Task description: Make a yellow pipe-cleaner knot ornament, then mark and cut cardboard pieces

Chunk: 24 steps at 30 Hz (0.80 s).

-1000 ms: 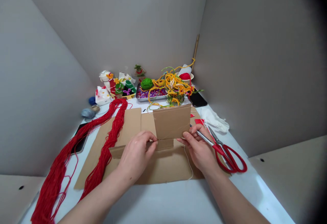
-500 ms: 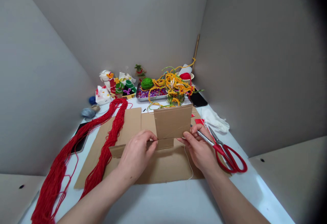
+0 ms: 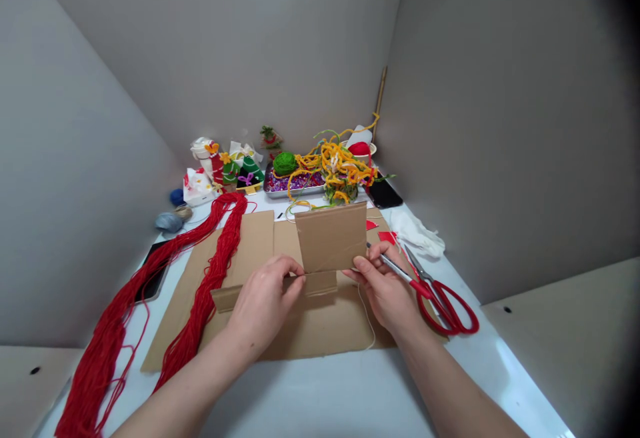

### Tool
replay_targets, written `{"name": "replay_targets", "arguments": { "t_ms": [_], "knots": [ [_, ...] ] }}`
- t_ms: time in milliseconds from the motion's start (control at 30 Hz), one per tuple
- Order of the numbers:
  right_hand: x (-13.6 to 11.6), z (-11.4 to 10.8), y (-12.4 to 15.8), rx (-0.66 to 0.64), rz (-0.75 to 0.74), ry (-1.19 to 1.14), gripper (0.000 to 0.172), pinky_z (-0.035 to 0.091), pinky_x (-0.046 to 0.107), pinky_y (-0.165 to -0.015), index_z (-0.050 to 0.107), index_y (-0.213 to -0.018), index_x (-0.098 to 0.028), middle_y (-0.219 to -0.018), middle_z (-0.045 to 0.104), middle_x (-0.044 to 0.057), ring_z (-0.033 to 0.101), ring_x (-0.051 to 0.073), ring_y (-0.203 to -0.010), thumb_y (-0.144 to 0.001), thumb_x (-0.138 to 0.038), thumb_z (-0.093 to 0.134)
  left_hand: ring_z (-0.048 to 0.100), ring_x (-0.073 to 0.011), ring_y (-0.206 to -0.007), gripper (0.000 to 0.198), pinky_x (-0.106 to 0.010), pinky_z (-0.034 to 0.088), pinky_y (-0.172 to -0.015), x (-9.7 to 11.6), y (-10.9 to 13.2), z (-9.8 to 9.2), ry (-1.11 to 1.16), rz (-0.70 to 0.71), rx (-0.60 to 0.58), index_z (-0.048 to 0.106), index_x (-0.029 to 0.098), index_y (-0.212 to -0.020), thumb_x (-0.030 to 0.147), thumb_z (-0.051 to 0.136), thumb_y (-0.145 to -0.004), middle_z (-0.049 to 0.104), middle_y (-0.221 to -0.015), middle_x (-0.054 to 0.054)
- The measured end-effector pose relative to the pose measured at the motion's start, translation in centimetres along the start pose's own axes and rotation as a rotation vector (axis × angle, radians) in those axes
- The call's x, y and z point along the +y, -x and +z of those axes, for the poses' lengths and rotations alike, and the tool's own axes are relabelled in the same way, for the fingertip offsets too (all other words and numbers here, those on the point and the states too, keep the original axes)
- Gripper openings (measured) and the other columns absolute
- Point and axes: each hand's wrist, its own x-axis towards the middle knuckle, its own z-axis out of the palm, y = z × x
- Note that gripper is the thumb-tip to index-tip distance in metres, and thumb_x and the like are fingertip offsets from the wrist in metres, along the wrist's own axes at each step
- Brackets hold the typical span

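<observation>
A small brown cardboard piece [image 3: 331,238] stands upright, folded along its lower edge, held between both hands. My left hand [image 3: 265,301] pinches its lower left corner at the fold. My right hand [image 3: 387,288] grips its lower right edge with thumb and fingers closed. A thin white string [image 3: 369,321] trails down from beneath the piece. Under it lies a large flat cardboard sheet [image 3: 320,328] on the white table.
Red-handled scissors [image 3: 440,295] lie right of my right hand. Long red yarn skeins [image 3: 200,291] run down the left. At the back sit an orange yarn tangle [image 3: 340,168], a tray of beads [image 3: 295,183], small craft figures [image 3: 225,171], a white cloth [image 3: 417,233] and a dark phone [image 3: 384,193].
Nothing has moved in the hands; the view shifted slightly left and the cardboard piece stays held upright.
</observation>
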Motion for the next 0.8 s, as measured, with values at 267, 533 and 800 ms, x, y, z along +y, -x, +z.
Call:
{"name": "replay_targets", "arguments": {
  "t_ms": [267,533,800],
  "knots": [
    [0.5,-0.3,-0.6,0.082,-0.037,0.052,0.031,0.057,0.028,-0.066,0.047,-0.076,-0.023,-0.071,0.043,-0.007,0.047,0.008,-0.064,-0.067,-0.03,0.075,0.059,-0.0171,-0.072,0.013,-0.027,0.038,-0.065,-0.6,0.3,-0.1,-0.024,-0.112,-0.094,0.061,0.023,-0.078,0.025,0.048,-0.079,0.067,-0.079,-0.001],
    [0.7,-1.1,-0.2,0.047,-0.178,0.446,0.016,0.044,0.024,-0.062,0.046,-0.085,-0.024,-0.079,0.046,-0.003,0.046,0.012,-0.067,-0.08,-0.031,0.059,0.062,-0.021,-0.078,0.015,-0.028,0.039,-0.065,-4.8,-1.5,0.4,-0.176,-0.165,-0.087,0.061,0.021,-0.078,0.026,0.047,-0.078,0.069,-0.082,-0.005],
    [0.3,-1.4,-0.1,-0.119,-0.174,0.625,0.01,0.038,0.027,-0.07,0.045,-0.092,-0.024,-0.086,0.049,-0.001,0.048,0.015,-0.075,-0.084,-0.027,0.049,0.062,-0.0236,-0.094,0.03,-0.034,0.045,-0.083,-7.7,-3.8,1.7,0.045,-0.257,0.069,0.061,0.018,-0.104,0.032,0.048,-0.081,0.069,-0.1,-0.009]
  ]
}}
